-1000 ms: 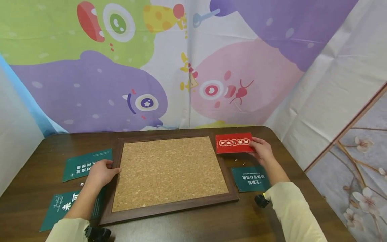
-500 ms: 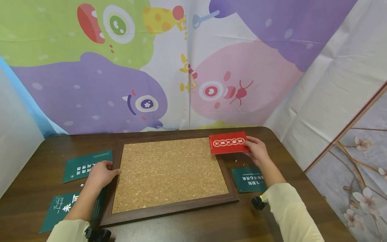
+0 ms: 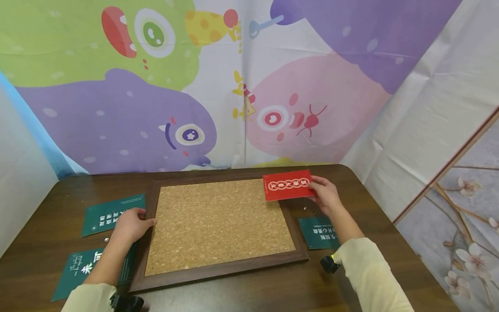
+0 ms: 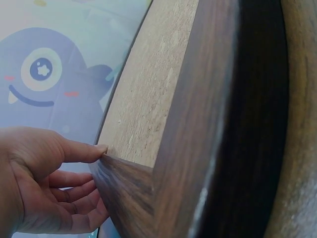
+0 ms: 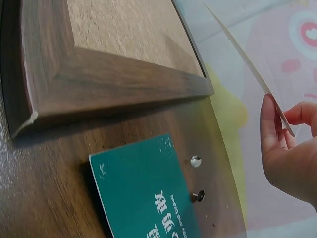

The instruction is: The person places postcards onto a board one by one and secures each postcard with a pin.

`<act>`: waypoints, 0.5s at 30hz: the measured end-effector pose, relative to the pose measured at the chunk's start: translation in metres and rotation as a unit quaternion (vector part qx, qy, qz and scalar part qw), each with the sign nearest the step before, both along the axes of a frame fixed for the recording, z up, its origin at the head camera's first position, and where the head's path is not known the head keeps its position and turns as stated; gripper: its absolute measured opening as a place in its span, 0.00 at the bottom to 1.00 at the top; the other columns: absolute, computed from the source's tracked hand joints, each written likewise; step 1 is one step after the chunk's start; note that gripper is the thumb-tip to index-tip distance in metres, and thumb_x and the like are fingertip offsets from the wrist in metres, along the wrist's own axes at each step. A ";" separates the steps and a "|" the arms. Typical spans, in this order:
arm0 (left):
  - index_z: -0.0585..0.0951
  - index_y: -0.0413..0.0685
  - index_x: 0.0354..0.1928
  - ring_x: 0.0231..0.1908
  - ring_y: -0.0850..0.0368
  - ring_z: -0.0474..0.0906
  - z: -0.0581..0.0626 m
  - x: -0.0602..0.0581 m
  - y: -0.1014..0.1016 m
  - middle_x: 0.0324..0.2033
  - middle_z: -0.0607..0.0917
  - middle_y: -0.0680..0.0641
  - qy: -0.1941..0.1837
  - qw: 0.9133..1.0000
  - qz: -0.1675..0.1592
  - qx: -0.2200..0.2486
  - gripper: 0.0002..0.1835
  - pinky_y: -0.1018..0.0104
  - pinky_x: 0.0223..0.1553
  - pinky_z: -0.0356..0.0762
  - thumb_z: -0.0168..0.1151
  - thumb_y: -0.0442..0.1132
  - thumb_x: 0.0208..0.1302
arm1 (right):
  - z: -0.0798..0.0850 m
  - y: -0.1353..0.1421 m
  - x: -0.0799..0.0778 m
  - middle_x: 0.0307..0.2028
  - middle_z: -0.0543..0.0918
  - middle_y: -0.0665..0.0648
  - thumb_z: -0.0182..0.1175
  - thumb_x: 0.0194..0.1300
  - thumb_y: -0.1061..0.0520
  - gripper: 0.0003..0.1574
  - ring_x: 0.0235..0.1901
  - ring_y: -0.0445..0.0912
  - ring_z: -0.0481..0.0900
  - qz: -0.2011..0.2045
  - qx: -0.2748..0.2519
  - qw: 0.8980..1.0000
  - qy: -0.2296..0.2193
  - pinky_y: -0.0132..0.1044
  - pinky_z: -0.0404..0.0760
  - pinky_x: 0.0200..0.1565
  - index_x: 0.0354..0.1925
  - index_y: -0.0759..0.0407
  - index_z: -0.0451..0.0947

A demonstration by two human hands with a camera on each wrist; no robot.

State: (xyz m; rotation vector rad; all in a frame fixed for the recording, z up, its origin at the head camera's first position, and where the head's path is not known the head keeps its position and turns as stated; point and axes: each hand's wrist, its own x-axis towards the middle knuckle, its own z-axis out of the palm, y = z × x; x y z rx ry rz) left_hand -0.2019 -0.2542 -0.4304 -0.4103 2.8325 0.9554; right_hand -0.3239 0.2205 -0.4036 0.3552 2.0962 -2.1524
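1. Table (image 3: 234, 290) in dark brown wood spreads across the lower part of your head view, its far right corner rounded.
2. Behind it hangs a pale backdrop (image 3: 222, 86) printed with green, purple and pink cartoon creatures; a flowered panel (image 3: 460, 208) stands at far right.
3. At lower centre lies your corkboard (image 3: 218, 227), speckled tan within a brown border; your left hand (image 3: 131, 224) grips its left edge.
4. Your right hand (image 3: 326, 196) pinches a red card (image 3: 287, 185), right of centre, above the board's upper right corner.
5. That card is thin and rectangular, with pale outlined lettering in one row.
6. Green cards (image 3: 97, 216) lie at lower left.
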 end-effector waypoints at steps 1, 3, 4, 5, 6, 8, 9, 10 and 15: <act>0.65 0.21 0.58 0.50 0.29 0.71 0.000 0.000 0.000 0.50 0.73 0.24 0.000 1.000 0.000 0.000 0.31 0.43 0.47 0.73 0.57 0.42 0.63 | 0.000 -0.001 0.000 0.56 0.67 0.64 0.50 0.64 0.67 0.33 0.28 0.35 0.78 0.001 -0.002 1.000 0.001 0.26 0.80 0.29 0.66 0.67 0.57; 0.66 0.21 0.57 0.49 0.29 0.71 0.000 0.000 0.000 0.50 0.74 0.24 0.001 1.000 0.001 -0.001 0.31 0.43 0.46 0.73 0.57 0.42 0.63 | 0.000 -0.004 0.000 0.57 0.66 0.65 0.50 0.64 0.67 0.33 0.28 0.35 0.78 0.003 -0.007 1.000 0.003 0.26 0.81 0.29 0.66 0.67 0.56; 0.66 0.21 0.57 0.49 0.29 0.71 0.000 0.000 0.000 0.50 0.74 0.24 0.002 1.000 0.002 -0.001 0.31 0.43 0.46 0.73 0.57 0.42 0.63 | 0.000 -0.005 0.000 0.57 0.66 0.65 0.50 0.63 0.67 0.33 0.28 0.36 0.78 0.004 -0.009 1.000 0.004 0.26 0.81 0.28 0.66 0.67 0.56; 0.66 0.21 0.57 0.49 0.30 0.71 0.000 0.000 0.000 0.49 0.74 0.24 0.002 1.000 0.003 -0.001 0.30 0.43 0.46 0.73 0.57 0.42 0.63 | 0.000 -0.006 0.000 0.57 0.66 0.66 0.50 0.63 0.68 0.34 0.28 0.36 0.78 0.005 -0.012 1.000 0.004 0.26 0.81 0.28 0.66 0.67 0.56; 0.66 0.21 0.57 0.49 0.30 0.71 0.001 0.000 0.000 0.49 0.74 0.24 0.002 1.000 0.003 -0.001 0.30 0.43 0.46 0.73 0.57 0.42 0.62 | 0.000 -0.007 0.000 0.56 0.66 0.65 0.50 0.63 0.68 0.33 0.28 0.36 0.78 0.006 -0.014 1.000 0.004 0.27 0.81 0.29 0.66 0.67 0.56; 0.66 0.21 0.57 0.49 0.30 0.72 0.001 0.000 0.000 0.49 0.74 0.24 0.002 1.000 0.003 -0.001 0.30 0.43 0.46 0.73 0.57 0.42 0.62 | 0.000 -0.009 0.000 0.55 0.67 0.65 0.50 0.63 0.69 0.33 0.28 0.36 0.78 0.008 -0.020 1.000 0.005 0.27 0.81 0.29 0.66 0.68 0.56; 0.66 0.21 0.57 0.49 0.30 0.72 0.001 0.000 0.000 0.49 0.74 0.24 0.003 1.000 0.003 -0.001 0.30 0.43 0.46 0.73 0.57 0.42 0.62 | 0.000 -0.010 0.000 0.55 0.67 0.65 0.50 0.63 0.69 0.34 0.28 0.36 0.79 0.009 -0.023 1.000 0.004 0.27 0.81 0.29 0.66 0.68 0.56; 0.66 0.21 0.57 0.48 0.30 0.72 0.001 0.000 0.000 0.49 0.74 0.24 0.003 1.000 0.003 0.000 0.30 0.43 0.46 0.73 0.57 0.42 0.62 | 0.000 -0.012 0.000 0.55 0.67 0.65 0.50 0.62 0.69 0.34 0.28 0.36 0.79 0.009 -0.024 1.000 0.004 0.27 0.81 0.29 0.66 0.68 0.56; 0.66 0.21 0.56 0.48 0.30 0.72 0.002 0.001 0.001 0.49 0.74 0.24 0.005 1.000 0.002 0.000 0.30 0.43 0.45 0.73 0.57 0.42 0.62 | -0.001 -0.016 -0.001 0.54 0.68 0.65 0.50 0.62 0.69 0.33 0.28 0.37 0.79 0.012 -0.025 1.000 0.004 0.28 0.82 0.29 0.66 0.68 0.57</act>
